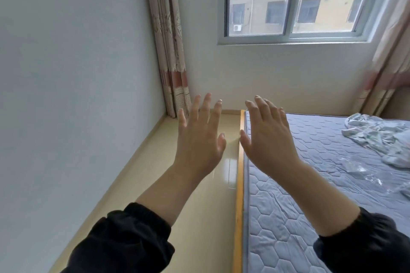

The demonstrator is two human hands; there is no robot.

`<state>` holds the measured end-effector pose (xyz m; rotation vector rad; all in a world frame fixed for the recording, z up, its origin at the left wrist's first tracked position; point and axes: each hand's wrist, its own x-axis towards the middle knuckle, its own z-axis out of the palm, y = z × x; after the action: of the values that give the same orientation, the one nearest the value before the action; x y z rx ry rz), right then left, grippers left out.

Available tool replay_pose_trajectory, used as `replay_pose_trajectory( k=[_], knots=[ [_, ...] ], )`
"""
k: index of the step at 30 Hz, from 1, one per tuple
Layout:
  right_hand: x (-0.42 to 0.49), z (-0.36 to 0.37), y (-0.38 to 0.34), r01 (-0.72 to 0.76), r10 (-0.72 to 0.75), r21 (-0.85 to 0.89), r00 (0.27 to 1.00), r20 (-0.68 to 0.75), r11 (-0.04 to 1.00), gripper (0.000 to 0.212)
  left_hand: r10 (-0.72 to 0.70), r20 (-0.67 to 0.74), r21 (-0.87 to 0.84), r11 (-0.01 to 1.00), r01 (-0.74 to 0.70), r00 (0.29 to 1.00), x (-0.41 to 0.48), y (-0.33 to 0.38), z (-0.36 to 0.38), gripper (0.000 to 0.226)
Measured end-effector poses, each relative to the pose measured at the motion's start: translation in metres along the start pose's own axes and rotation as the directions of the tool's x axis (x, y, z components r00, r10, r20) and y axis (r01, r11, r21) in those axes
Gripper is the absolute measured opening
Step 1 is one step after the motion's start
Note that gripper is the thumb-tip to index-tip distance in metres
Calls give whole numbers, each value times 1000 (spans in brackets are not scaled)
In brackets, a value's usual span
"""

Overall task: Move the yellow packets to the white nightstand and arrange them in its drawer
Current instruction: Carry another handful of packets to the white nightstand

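Left hand (199, 141) and right hand (267, 141) raised side by side at centre, fingers (205, 108) straight, spread, released, grasping nothing. Bed (310, 184) at 4 o'clock; window (259, 6) at 1 o'clock. Packets outside the view.

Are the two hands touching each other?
Apart. The head view shows the left hand and right hand raised side by side, with a strip of floor and the bed's wooden edge visible between their thumbs.
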<state>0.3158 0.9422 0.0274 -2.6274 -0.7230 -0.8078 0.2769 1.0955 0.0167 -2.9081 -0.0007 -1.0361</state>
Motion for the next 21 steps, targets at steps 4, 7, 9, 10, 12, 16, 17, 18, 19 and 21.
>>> replay_pose_trajectory(
  k=[4,7,9,10,12,16,17,18,19,21],
  knots=[
    [40,41,-78,-61,60,-19,997,-39,998,63,71,10,-45,997,-70,997,11,-102,12,72],
    [73,69,-135,-104,103,-17,994,-41,994,63,111,25,-56,992,-109,994,18,-177,13,69],
    [96,87,-170,-111,110,-27,993,-36,993,63,120,23,-53,991,-119,992,25,-224,14,68],
    [108,96,-185,-107,106,-38,994,-30,994,63,117,19,-54,992,-116,993,29,-246,16,69],
    [129,113,-209,-96,95,-61,995,-28,993,64,113,4,-66,991,-113,994,40,-280,23,70],
    [166,144,-229,-86,83,-105,996,-35,991,63,171,6,-89,981,-170,985,69,-318,51,71],
    [176,152,-228,-91,87,-115,995,-38,989,63,196,12,-85,977,-194,981,78,-323,62,71],
    [185,160,-226,-99,94,-128,995,-45,987,63,215,17,-85,973,-213,976,87,-328,73,71],
    [194,169,-221,-110,104,-140,993,-51,984,63,228,20,-90,970,-225,974,98,-333,85,71],
    [217,191,-207,-131,122,-157,990,-68,979,62,244,12,-106,965,-241,970,124,-340,114,72]
  ],
)
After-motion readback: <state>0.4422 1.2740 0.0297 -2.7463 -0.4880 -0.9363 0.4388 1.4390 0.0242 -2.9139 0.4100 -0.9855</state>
